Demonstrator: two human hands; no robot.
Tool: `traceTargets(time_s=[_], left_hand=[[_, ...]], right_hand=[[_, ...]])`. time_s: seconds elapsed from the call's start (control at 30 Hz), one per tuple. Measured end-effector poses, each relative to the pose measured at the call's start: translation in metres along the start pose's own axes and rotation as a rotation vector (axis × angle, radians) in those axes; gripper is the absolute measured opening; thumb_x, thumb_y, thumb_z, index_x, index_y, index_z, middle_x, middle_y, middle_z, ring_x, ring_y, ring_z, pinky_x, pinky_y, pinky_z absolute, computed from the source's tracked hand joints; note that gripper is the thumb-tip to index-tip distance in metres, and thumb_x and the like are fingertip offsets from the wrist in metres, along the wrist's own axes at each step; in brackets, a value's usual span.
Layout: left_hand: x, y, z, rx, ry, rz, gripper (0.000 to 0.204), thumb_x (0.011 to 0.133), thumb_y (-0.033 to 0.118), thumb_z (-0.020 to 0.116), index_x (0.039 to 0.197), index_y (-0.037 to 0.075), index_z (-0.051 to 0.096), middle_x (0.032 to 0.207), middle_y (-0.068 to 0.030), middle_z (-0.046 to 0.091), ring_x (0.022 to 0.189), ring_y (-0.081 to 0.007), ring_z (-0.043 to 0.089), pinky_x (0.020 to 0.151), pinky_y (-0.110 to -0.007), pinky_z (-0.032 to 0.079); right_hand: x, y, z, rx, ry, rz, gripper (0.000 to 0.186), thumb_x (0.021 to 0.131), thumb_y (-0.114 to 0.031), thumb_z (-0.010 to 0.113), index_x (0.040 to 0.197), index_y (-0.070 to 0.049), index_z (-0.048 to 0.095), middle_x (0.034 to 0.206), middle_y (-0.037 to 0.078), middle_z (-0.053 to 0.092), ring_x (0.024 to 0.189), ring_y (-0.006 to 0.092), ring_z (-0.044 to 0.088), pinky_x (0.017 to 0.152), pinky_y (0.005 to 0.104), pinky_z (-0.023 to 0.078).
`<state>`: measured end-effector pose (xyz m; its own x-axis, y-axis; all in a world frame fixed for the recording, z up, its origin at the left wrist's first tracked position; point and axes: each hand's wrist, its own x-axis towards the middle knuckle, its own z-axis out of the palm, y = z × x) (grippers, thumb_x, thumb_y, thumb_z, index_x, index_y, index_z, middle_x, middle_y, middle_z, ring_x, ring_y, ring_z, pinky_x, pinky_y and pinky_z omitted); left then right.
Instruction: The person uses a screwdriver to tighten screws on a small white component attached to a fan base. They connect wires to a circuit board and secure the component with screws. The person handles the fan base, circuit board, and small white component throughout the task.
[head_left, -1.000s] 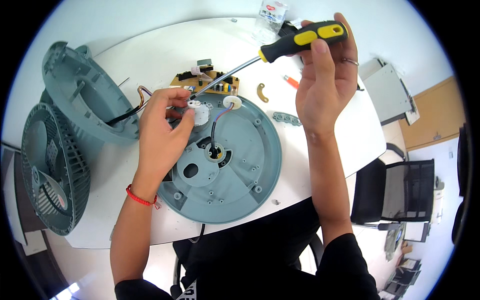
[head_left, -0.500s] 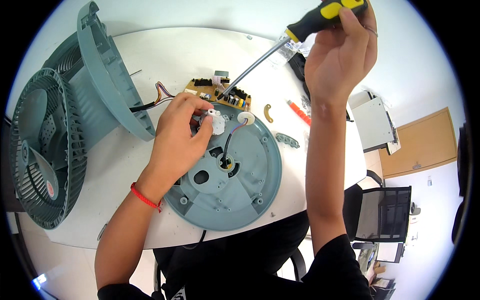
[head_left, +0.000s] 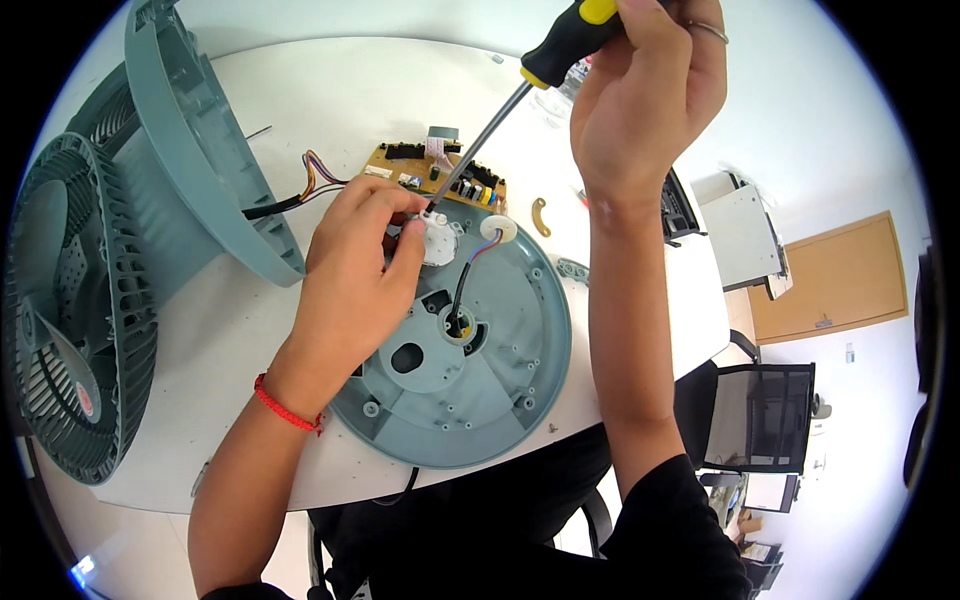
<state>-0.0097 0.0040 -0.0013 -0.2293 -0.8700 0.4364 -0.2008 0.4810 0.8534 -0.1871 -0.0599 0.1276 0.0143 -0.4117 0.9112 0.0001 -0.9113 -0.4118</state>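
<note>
My left hand (head_left: 362, 245) pinches a small round silver-white motor (head_left: 438, 242) above the far-left part of a round grey-green fan base (head_left: 480, 390). High on the right, my right hand (head_left: 650, 110) grips a black and yellow screwdriver (head_left: 575, 42). The shaft slants down to the left, and its tip meets the motor's top edge beside my left fingertips. Behind the motor lies a circuit board (head_left: 385, 158) with coloured components. A white disc (head_left: 497, 229) with a wire running to the base's centre rests at the far side of the base.
Along the left stands a grey-green fan body (head_left: 190, 170) with its grille and blades (head_left: 80, 300). Right of the base are a brass-coloured curved strip (head_left: 540, 217) and a small grey part (head_left: 572, 270), partly behind my right forearm. A black mesh chair (head_left: 760, 415) stands beyond the table.
The screwdriver has come down and left, and its tip now touches the motor's top edge. My left hand keeps hold of the motor. The whole view has shifted slightly.
</note>
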Motion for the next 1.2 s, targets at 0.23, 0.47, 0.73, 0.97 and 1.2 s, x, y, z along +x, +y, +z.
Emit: traceTargets(time_s=[0.23,0.47,0.73,0.97,1.2], left_hand=[[0.001,0.001,-0.001,0.003,0.005,0.003,0.014,0.093,-0.001,0.063,0.106,-0.007,0.065,0.107,-0.0134,0.063,0.091,-0.0243,0.067,0.077,-0.034,0.055],[0.0,0.002,0.0,0.009,0.006,-0.019,0.014,0.093,-0.001,0.064,0.106,-0.006,0.066,0.107,-0.0129,0.064,0.092,-0.0238,0.066,0.077,-0.034,0.054],[0.0,0.001,0.0,-0.001,0.011,-0.01,0.014,0.093,0.0,0.064,0.106,-0.006,0.066,0.107,-0.0121,0.064,0.091,-0.0232,0.067,0.076,-0.033,0.054],[0.0,0.001,0.001,0.003,0.014,-0.008,0.014,0.093,0.0,0.064,0.105,-0.006,0.066,0.106,-0.0123,0.064,0.089,-0.0231,0.067,0.073,-0.033,0.054],[0.0,0.0,0.0,0.018,0.017,0.006,0.014,0.093,0.0,0.065,0.105,-0.006,0.065,0.106,-0.0125,0.064,0.089,-0.023,0.066,0.074,-0.033,0.054]], right_hand=[[-0.002,-0.006,0.013,-0.069,0.056,0.012,0.056,0.098,-0.009,0.055,0.15,0.008,0.042,0.104,0.006,0.058,0.096,0.0125,0.056,0.089,0.0269,0.047],[0.001,-0.001,-0.001,-0.023,-0.045,-0.03,0.057,0.098,-0.011,0.053,0.151,0.008,0.042,0.106,0.007,0.058,0.098,0.0133,0.056,0.091,0.0276,0.047],[0.001,-0.005,0.004,-0.014,-0.048,0.005,0.059,0.097,-0.011,0.054,0.151,0.008,0.04,0.106,0.007,0.057,0.099,0.0131,0.056,0.091,0.0277,0.047],[0.008,-0.004,0.001,-0.076,-0.147,-0.054,0.055,0.097,-0.009,0.064,0.147,0.003,0.045,0.101,0.004,0.055,0.084,0.0077,0.057,0.067,0.0198,0.049],[0.006,-0.034,0.011,-0.126,-0.05,0.135,0.049,0.097,-0.017,0.068,0.139,0.002,0.051,0.085,-0.001,0.054,0.071,0.0034,0.056,0.051,0.0173,0.046]])
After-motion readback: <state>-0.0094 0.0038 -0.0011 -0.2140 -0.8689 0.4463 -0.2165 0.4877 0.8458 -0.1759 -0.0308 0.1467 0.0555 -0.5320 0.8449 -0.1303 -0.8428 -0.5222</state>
